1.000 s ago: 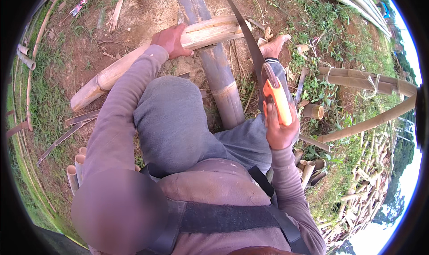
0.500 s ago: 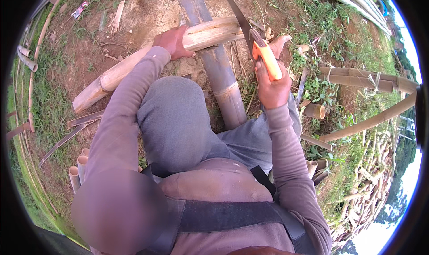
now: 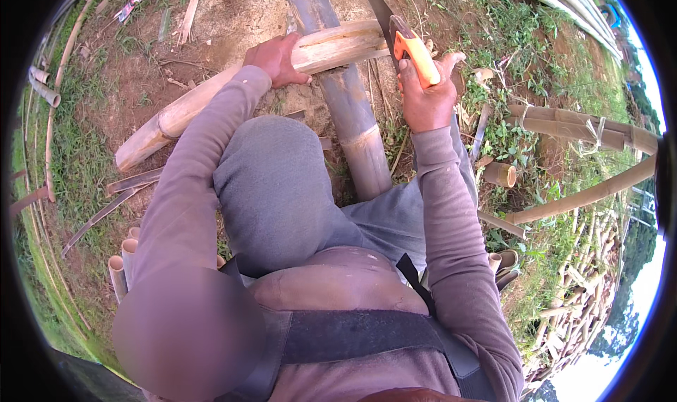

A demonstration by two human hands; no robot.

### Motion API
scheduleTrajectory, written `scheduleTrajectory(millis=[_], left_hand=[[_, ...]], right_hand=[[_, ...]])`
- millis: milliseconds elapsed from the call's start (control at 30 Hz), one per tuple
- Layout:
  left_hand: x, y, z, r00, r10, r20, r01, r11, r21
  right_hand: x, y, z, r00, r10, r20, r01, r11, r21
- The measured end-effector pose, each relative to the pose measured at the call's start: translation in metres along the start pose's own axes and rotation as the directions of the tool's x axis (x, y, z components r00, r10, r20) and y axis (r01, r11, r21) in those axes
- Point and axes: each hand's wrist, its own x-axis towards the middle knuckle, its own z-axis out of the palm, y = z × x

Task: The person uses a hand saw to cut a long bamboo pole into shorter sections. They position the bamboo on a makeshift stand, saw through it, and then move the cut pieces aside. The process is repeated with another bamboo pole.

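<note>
Bamboo under left hand, saw inside right fist

No lettering, number or sign is showing legibly; any print on the small pink-and-white scrap is remaining unreadable.

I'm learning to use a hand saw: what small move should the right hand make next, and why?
Probably settle the saw blade lightly against the pale bamboo near its right end. The right hand grips the orange handle with the blade beside that end, though contact is hard to tell; the left hand holds the bamboo across the darker pole.
</note>
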Motion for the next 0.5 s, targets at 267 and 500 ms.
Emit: scheduleTrajectory(millis=[267, 500], left_hand=[[-0.008, 0.007, -0.012, 0.993, -0.025, 0.116, 0.025, 1.000, -0.003], [0.001, 0.013, -0.007, 0.997, 0.011, 0.076, -0.010, 1.000, -0.020]], right_hand=[[-0.203, -0.024, -0.128, 0.986, 0.166, -0.017, -0.166, 0.974, -0.155], [-0.015, 0.012, -0.003, 0.998, -0.050, -0.037, 0.051, 0.998, 0.042]])
